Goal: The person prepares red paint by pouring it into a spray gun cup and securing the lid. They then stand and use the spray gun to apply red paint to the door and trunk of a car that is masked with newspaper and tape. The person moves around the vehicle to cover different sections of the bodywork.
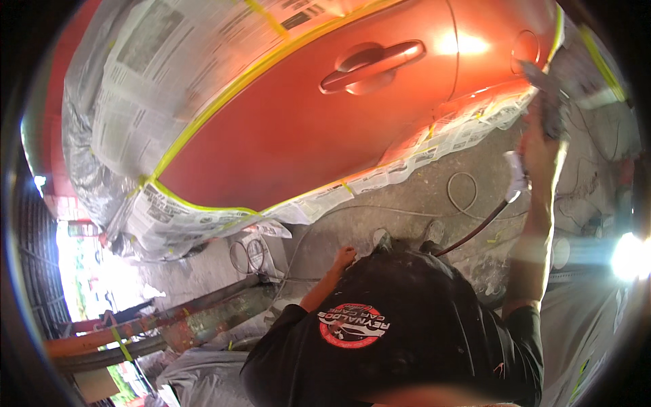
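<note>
My right hand (542, 136), at the end of my outstretched arm, grips a grey spray gun (541, 85) beside the car's orange-red panel (278, 136). A pale fitting (517, 175) hangs beneath it, with a dark red hose (485, 224) running down from it. The gun's tip is near a round outline on the panel. The panel has a door handle (376, 64) and is bordered by yellow tape (210, 112) and newspaper masking (163, 47). My left hand (346, 256) hangs low with fingers curled and nothing visible in them, in front of my dark shirt.
A thin looped hose (461, 193) lies on the concrete floor (400, 197) around my shoes. Grey plastic sheeting (85, 136) covers the car's left part. An orange beam (88, 346) with pipes crosses the lower left. A bright lamp (627, 256) shines at the right, above more sheeting.
</note>
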A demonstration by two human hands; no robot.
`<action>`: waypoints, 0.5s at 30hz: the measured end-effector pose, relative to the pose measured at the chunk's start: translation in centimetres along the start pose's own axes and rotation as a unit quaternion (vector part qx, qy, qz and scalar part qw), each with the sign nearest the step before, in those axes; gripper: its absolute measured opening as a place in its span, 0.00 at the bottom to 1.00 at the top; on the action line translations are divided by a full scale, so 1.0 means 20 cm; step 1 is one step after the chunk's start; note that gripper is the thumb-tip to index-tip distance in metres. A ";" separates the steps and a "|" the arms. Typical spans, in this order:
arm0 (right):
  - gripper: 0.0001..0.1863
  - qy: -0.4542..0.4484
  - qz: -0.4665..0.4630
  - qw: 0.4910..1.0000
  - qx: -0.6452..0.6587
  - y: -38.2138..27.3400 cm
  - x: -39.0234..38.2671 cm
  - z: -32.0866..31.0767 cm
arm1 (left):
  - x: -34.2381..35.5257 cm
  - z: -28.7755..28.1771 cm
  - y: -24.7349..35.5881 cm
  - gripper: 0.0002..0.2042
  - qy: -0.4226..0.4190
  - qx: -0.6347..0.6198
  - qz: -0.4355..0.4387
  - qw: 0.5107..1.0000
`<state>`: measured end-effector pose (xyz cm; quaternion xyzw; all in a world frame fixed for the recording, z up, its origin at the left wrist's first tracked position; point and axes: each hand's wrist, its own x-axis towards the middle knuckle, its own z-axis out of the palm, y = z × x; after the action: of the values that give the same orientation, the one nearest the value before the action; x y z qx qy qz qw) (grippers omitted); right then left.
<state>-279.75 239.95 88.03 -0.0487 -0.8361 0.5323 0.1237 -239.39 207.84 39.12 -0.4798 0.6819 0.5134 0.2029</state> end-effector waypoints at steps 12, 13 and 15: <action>0.24 -0.256 0.018 0.961 0.101 -0.12 -0.64 0.35 | 0.00 -0.07 -0.35 0.22 -0.017 0.113 -0.024 0.993; 0.23 -0.291 -0.008 0.949 0.123 -0.24 -0.73 0.38 | 0.01 -0.07 -0.36 0.22 -0.008 0.117 -0.011 0.993; 0.23 -0.420 -0.002 0.890 0.178 -0.18 -0.75 0.42 | 0.02 -0.06 -0.38 0.22 0.003 0.121 0.008 0.993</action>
<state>-267.25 227.79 85.56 0.2041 -0.7012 0.6426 -0.2318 -232.75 206.46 35.35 -0.4483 0.7431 0.4275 0.2532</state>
